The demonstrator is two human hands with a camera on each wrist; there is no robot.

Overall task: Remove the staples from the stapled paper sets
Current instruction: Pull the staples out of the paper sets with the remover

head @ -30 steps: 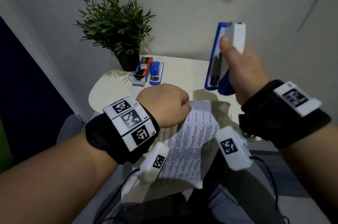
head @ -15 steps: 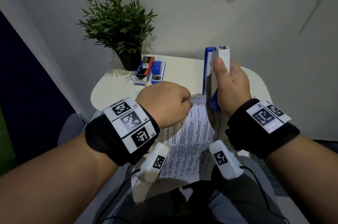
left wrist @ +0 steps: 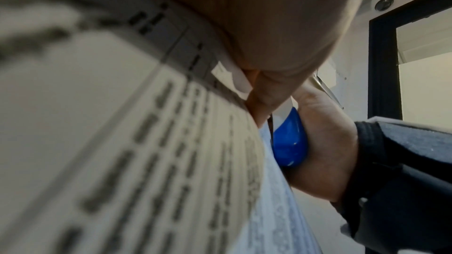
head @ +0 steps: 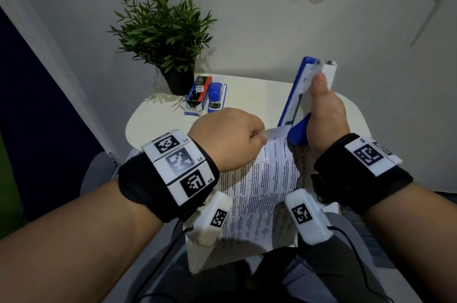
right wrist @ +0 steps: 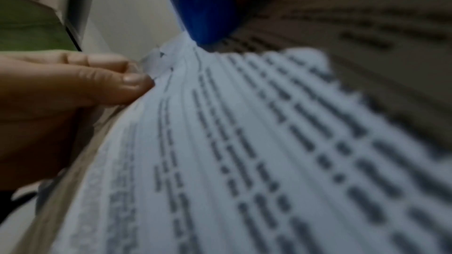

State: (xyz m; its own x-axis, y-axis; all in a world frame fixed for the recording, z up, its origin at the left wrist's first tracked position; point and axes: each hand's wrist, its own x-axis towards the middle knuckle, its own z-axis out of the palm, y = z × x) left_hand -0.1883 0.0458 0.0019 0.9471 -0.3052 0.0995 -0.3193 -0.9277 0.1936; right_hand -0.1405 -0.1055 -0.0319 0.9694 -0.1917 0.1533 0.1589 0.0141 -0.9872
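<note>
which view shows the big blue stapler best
Head view: the stapler shows whole, upright in the right hand. Left wrist view shows only its blue end; right wrist view likewise, blurred.

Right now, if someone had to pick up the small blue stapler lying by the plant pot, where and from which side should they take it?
Probably from above, pinching the small blue stapler across its long sides near the middle. It lies flat on the table, long axis pointing away from the camera. The staple box sits close on its left, so a finger has little room there; the right side is free.
</note>
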